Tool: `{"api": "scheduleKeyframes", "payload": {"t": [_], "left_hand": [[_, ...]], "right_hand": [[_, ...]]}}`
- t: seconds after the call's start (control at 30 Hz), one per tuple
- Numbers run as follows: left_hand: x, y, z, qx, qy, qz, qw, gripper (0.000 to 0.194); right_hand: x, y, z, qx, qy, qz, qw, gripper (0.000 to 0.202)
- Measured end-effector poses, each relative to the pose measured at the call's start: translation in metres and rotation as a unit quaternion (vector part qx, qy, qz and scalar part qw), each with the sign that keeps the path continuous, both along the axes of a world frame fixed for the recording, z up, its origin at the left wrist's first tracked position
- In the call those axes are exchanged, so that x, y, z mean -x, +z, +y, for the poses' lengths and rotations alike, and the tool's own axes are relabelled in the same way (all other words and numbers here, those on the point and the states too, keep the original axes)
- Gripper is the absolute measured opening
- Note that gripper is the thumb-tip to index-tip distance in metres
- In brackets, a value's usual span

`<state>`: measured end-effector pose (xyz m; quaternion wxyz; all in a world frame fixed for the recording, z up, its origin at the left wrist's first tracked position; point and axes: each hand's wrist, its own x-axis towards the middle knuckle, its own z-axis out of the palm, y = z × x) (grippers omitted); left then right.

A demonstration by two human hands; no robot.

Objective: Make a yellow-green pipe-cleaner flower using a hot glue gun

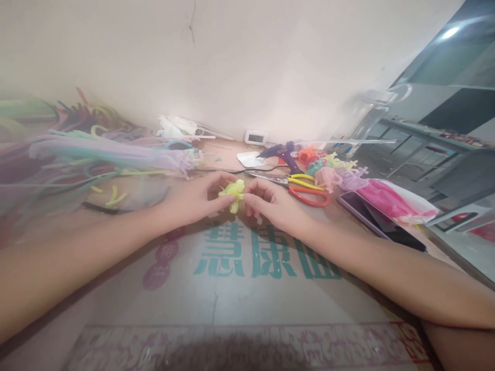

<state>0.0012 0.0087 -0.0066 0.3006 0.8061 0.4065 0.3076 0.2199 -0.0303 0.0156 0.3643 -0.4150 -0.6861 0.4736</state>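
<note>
A small yellow-green fuzzy piece is held between my two hands, above the printed table. My left hand pinches it from the left with thumb and fingers. From the right, my right hand grips its edge between thumb and curled fingers. A bit of pink shows beneath the fingers of my right hand; what it belongs to is unclear. Just behind my right hand lie scissors with one yellow and one red handle.
Pastel pipe cleaners spread at the left. A purple glue gun, a white digital display and colourful fuzzy shapes lie behind. A dark-screened phone and a pink bag are at the right.
</note>
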Motion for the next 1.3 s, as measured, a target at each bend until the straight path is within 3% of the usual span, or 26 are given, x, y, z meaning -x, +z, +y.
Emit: {"api": "scheduleKeyframes", "payload": {"t": [0.47, 0.9, 1.3], "left_hand": [[-0.0023, 0.004, -0.0051, -0.019, 0.009, 0.028, 0.999, 0.048], [-0.0005, -0.0004, -0.0025, -0.022, 0.003, 0.023, 0.999, 0.048], [-0.0022, 0.0066, -0.0039, -0.004, 0.014, 0.025, 1.0, 0.051]], "right_hand": [[-0.0004, -0.003, 0.0015, 0.006, 0.036, 0.023, 0.999, 0.019], [0.0004, -0.0007, 0.0005, 0.008, 0.029, 0.014, 0.999, 0.015], [-0.0002, -0.003, 0.0009, -0.003, 0.021, 0.009, 1.0, 0.017]]}}
